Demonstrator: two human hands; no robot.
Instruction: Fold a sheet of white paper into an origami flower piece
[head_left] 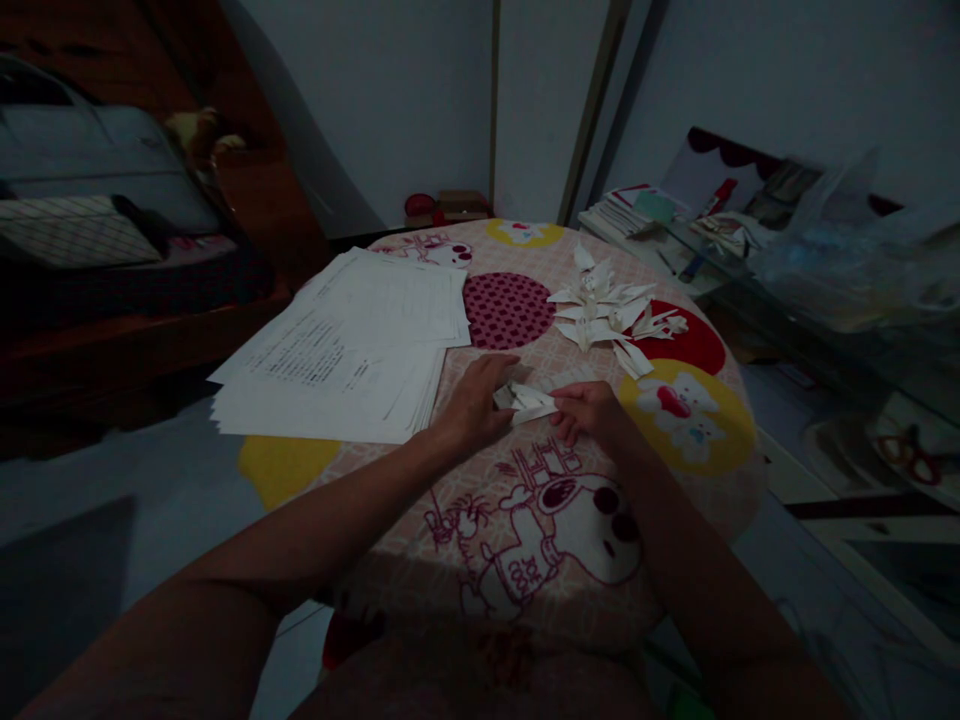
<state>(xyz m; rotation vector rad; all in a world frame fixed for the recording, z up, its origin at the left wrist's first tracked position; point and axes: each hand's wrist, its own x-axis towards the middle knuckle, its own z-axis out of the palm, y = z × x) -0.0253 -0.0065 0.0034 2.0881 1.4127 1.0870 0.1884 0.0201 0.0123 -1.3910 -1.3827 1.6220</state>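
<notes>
Pinching folded paper (pixel 531 401) between left hand (pixel 480 403) and right hand (pixel 590 411) at mid worktop (pixel 487 480), right of stacked sheets (pixel 352 350), seemingly mid-fold, probably calling next for steadying and creasing.

Cloth-covered table (pixel 510 312) with rounded edge. A loose stack of printed sheets (pixel 345 350) lies at left; folded white paper pieces (pixel 596 328) cluster at far right.

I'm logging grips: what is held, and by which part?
Folded white paper: the right hand pinches its right end; the left hand curls around its left end.
</notes>
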